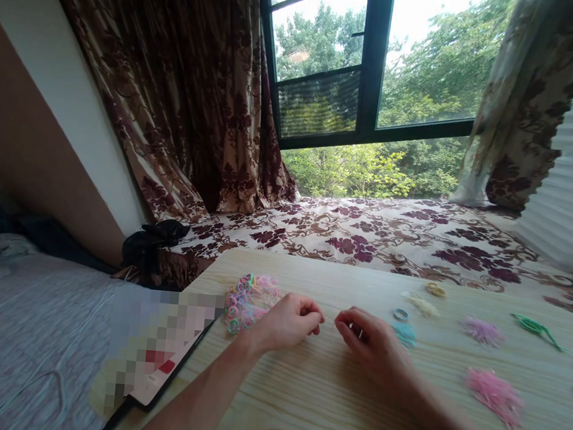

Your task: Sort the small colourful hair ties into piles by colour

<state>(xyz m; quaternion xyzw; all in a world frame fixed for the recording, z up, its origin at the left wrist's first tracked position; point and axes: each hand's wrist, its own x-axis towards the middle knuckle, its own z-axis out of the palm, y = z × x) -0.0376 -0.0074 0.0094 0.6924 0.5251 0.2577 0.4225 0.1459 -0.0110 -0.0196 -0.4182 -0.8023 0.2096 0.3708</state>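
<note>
Pale wooden table (330,406) carrying a heap of coloured elastic bands (250,299). Left hand (290,322) and right hand (370,343), fingertips pinched and nearly meeting, possibly on a band too small to discern.

bare table (300,397) near, band heap (250,297) left, tassels (494,392) right

There is only one view, from a camera worn on the person's head. It looks forward and slightly down over the wooden bench (331,393), which is close below the lens. Further ahead it faces the window (369,68) and the curtains (187,86). The wide lens bends the edges of the picture.
</note>
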